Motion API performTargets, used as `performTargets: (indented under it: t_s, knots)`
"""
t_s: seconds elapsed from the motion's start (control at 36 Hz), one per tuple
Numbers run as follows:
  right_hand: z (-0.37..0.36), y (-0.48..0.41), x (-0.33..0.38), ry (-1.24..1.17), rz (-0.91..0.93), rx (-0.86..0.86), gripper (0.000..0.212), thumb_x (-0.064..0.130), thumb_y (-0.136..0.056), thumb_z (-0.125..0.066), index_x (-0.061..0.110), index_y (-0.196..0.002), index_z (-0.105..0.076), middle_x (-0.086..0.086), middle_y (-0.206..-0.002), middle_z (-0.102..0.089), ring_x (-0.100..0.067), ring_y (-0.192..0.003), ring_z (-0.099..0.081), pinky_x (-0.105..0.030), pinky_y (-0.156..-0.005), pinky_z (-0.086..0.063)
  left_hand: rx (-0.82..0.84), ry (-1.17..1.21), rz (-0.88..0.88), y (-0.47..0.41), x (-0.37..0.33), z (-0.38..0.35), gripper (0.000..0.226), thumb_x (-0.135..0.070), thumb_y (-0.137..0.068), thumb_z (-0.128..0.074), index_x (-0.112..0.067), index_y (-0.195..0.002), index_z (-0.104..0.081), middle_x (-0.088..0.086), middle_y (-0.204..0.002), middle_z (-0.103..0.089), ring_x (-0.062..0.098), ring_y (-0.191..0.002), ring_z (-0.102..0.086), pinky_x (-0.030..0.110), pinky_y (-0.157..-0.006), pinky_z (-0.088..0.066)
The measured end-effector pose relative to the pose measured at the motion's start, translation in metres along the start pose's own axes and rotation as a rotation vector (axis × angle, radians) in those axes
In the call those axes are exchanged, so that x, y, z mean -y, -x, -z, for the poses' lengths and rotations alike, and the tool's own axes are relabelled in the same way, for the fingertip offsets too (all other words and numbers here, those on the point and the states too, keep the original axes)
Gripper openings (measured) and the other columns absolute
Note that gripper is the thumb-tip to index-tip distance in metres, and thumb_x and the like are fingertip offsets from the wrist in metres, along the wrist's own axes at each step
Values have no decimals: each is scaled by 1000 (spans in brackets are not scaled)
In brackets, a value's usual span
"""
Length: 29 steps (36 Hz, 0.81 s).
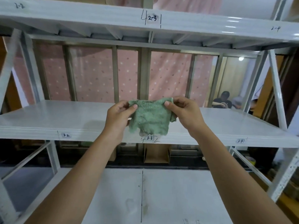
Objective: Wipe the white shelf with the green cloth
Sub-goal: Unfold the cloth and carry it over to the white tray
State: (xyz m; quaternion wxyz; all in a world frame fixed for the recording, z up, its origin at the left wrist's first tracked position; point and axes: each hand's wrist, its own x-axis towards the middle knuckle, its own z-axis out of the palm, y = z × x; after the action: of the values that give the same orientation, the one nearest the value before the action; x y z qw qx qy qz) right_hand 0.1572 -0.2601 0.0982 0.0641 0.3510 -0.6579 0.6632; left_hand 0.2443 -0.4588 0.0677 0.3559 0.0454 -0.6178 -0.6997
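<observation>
A small fuzzy green cloth hangs spread in the air in front of the middle white shelf. My left hand pinches its upper left corner and my right hand pinches its upper right corner. The cloth's lower edge dangles over the shelf's front lip near the label "3-3". I cannot tell whether the cloth touches the shelf board.
An upper white shelf runs overhead and a lower one lies beneath my forearms. White diagonal braces flank both ends. Behind the rack hangs a pink dotted curtain. Cardboard boxes sit below; a seated person is at far right.
</observation>
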Motion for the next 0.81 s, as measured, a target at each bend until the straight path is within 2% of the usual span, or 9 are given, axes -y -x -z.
performTargets:
  t_s: [0.17, 0.28, 0.39, 0.47, 0.53, 0.67, 0.81]
  knots:
    - [8, 9, -3, 26, -5, -71, 13, 19, -89, -72, 7, -92, -74, -9, -74, -71, -24, -59, -56, -31, -52, -49, 48, 37, 24, -6, 9, -10, 6, -9, -94, -71, -13, -98, -73, 4, -95, -77, 24, -92, -74, 38, -76, -59]
    - [21, 20, -6, 48, -8, -139, 12, 18, -89, -72, 6, -89, -73, -18, -75, -68, -23, -58, -56, -33, -52, -50, 104, 56, 32, -9, 22, -24, 3, -12, -92, -74, -14, -94, -74, 3, -89, -75, 24, -90, -72, 38, -76, -57]
    - [41, 32, -14, 99, -24, -209, 11, 16, -89, -72, 6, -89, -73, -6, -69, -69, -18, -54, -58, -31, -50, -51, 164, 85, 55, -6, 38, -46, 15, -12, -91, -75, -8, -105, -74, 6, -97, -77, 23, -91, -73, 36, -76, -58]
    - [62, 43, -18, 126, -37, -259, 21, 16, -89, -72, -4, -93, -71, -16, -73, -68, -21, -55, -57, -32, -51, -50, 221, 96, 74, 0, 50, -66, 8, -13, -92, -74, -8, -98, -73, 8, -94, -75, 25, -90, -72, 43, -81, -57]
    - [78, 50, -21, 136, -48, -278, 21, 17, -89, -72, -4, -93, -71, -21, -77, -68, -24, -58, -56, -34, -52, -50, 258, 108, 91, 5, 58, -82, 2, -13, -93, -74, -11, -93, -73, 9, -93, -74, 28, -90, -71, 46, -83, -56]
    - [126, 65, -27, 177, -77, -329, 19, 17, -90, -71, -2, -92, -71, -24, -83, -69, -27, -64, -59, -39, -57, -51, 332, 118, 119, 16, 73, -130, 2, -12, -93, -72, -12, -93, -75, 13, -96, -75, 28, -93, -72, 50, -87, -58]
    - [183, 84, -28, 199, -94, -402, 17, 19, -90, -71, 2, -94, -73, -19, -87, -72, -23, -72, -63, -34, -60, -52, 391, 139, 137, 31, 82, -195, 5, -9, -93, -71, -12, -91, -74, 9, -93, -75, 26, -90, -72, 44, -82, -57]
